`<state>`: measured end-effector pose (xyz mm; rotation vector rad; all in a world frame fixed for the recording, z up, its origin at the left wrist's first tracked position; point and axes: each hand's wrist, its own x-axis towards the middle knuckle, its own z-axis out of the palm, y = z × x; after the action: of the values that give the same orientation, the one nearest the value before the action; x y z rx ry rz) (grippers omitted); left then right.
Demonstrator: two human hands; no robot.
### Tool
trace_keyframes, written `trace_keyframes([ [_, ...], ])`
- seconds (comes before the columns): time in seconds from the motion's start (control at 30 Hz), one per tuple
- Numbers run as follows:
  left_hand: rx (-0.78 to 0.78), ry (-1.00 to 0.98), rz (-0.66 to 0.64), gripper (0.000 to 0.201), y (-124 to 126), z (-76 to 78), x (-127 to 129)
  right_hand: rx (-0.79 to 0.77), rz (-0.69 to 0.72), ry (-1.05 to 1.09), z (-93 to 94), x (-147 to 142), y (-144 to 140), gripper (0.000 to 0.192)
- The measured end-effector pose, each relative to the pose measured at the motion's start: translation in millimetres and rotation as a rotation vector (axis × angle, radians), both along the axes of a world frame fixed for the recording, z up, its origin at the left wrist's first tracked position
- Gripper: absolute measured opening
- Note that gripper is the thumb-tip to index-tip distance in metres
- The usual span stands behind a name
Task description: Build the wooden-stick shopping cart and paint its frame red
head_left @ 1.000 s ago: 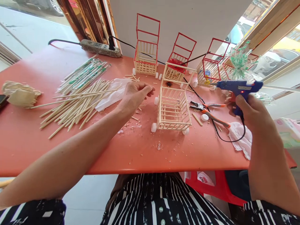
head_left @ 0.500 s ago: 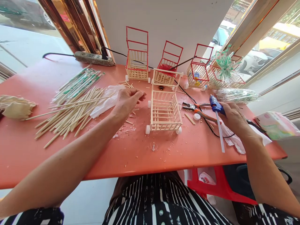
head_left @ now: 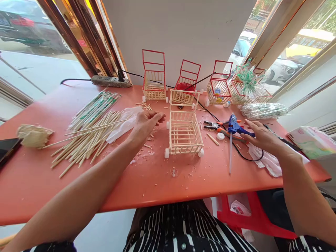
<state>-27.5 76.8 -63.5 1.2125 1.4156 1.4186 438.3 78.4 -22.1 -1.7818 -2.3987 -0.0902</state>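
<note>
Currently, L to R on the orange table [head_left: 147,182]: loose bamboo sticks [head_left: 86,140] lie far left, and my left hand [head_left: 145,122] hovers just right of them w/ fingers loosely curled, holding nothing I can make out. Next comes the unpainted stick cart [head_left: 184,131], standing on its white wheels just beside that hand. At right the blue glue gun [head_left: 234,127] lies on the table by the orange pliers [head_left: 223,126], my right hand [head_left: 261,136] beside its handle, fingers spread flat, contact w/ it unclear.

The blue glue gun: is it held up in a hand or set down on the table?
Set down. The glue gun lies on the table across the pliers; the right hand is open beside it.
</note>
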Motion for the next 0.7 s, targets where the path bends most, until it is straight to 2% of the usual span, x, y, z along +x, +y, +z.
trace_keyframes([
  [0.07,0.002,-0.023,-0.026,0.020,-1,-1.9,2,0.001,-0.064,0.013,17.6,-14,-8,0.076],
  [0.13,0.004,-0.053,-0.043,0.021,-2,-1.7,4,0.035,-0.089,0.091,33.3,-38,-16,0.070],
  [0.23,-0.002,-0.096,-0.060,0.025,-6,0.8,8,0.019,-0.011,0.262,43.1,-88,-23,0.059],
  [0.37,-0.006,-0.105,-0.090,0.041,-10,2.1,11,-0.176,0.169,0.403,34.2,-151,-19,0.055],
  [0.43,-0.010,-0.098,-0.093,0.045,-10,1.3,13,-0.211,0.223,0.452,27.9,-172,-15,0.051],
  [0.57,0.000,-0.055,-0.108,0.048,-13,1.3,16,-0.229,0.287,0.489,16.3,-193,-8,0.041],
  [0.7,0.046,0.035,-0.116,0.049,-16,3.4,18,-0.241,0.296,0.540,4.7,-198,-4,0.047],
])
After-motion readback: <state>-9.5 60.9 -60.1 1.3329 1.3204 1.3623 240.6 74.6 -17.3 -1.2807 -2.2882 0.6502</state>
